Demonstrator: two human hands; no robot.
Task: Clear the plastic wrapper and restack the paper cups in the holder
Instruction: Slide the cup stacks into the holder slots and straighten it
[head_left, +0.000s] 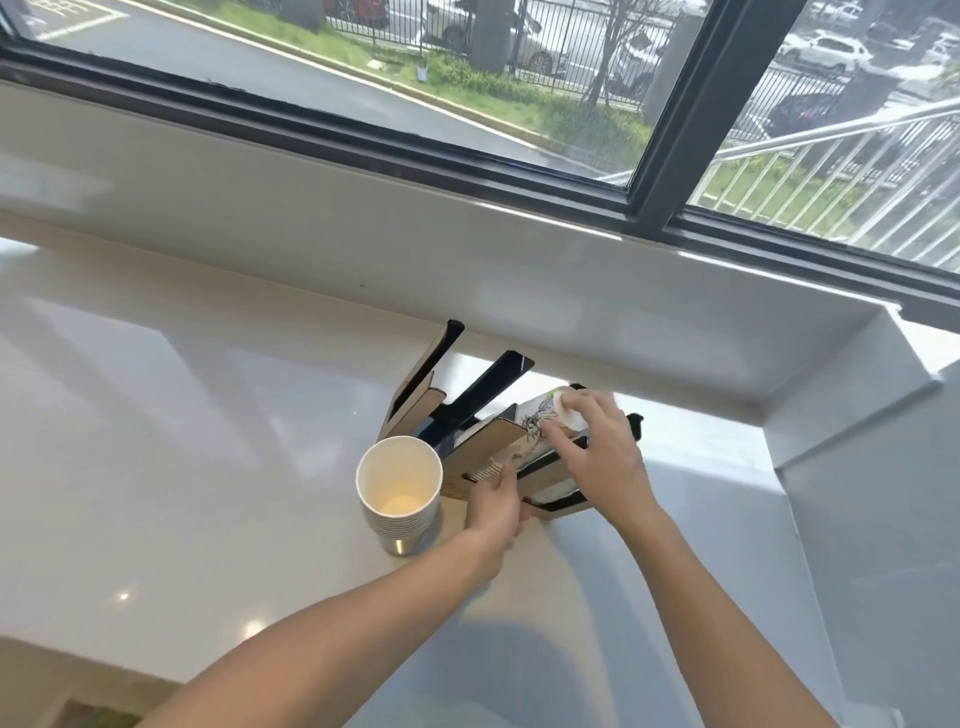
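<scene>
A wood-and-black cup holder (488, 441) with tall slanted uprights stands on the white counter near the window sill. A stack of printed paper cups (535, 421) lies in one of its slots, covered by shiny plastic wrapper (563, 410) at the upper end. My right hand (597, 447) rests on the top of that stack, fingers pinching the wrapper. My left hand (496, 501) grips the holder's front edge at the lower end of the stack. A second stack of white paper cups (399, 491) stands upright, open end up, on a metal base just left of the holder.
The white counter (182, 415) stretches left and toward me. A raised white sill (623, 291) and a dark-framed window run behind the holder. A white wall block (857, 467) closes the right side.
</scene>
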